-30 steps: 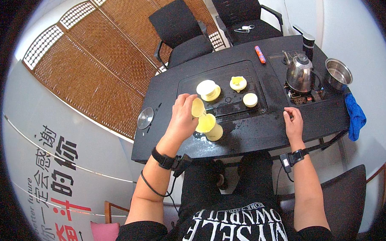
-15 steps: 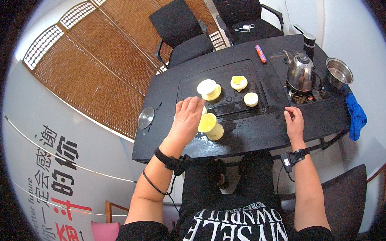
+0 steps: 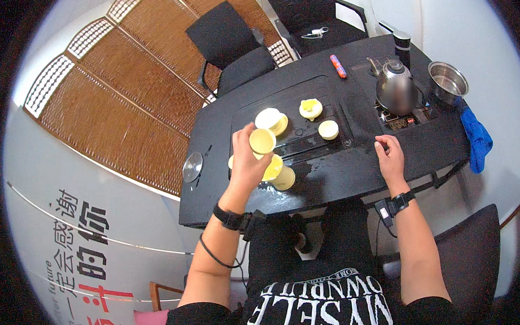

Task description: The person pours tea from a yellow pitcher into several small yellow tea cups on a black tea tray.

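Observation:
My left hand (image 3: pixel 245 161) grips a small pale-yellow cup (image 3: pixel 262 141), tilted so its round mouth shows, in the air over the table's near left part. Just below it, a yellow pitcher (image 3: pixel 282 178) stands near the front edge. Part of another pale-yellow piece shows behind my left hand. Beyond the held cup is a white-topped yellow vessel (image 3: pixel 270 122) on the tea tray. My right hand (image 3: pixel 391 158) hovers by the table's front right, fingers loosely curled, thumb apart, nothing visible in it.
Across the wet black tray (image 3: pixel 305 141) sit a yellow strainer-like piece (image 3: pixel 311 109) and a small cup (image 3: pixel 329 130). A steel kettle (image 3: pixel 396 89), metal pot (image 3: pixel 448 81) and blue cloth (image 3: pixel 475 138) are at right. A glass lid (image 3: pixel 192 167) lies left; a red-wrapped stick (image 3: pixel 338 66) lies behind.
My left hand has turned and risen slightly, and a small yellow cup now shows in its grip. The view has shifted a little. My right hand stays in much the same place.

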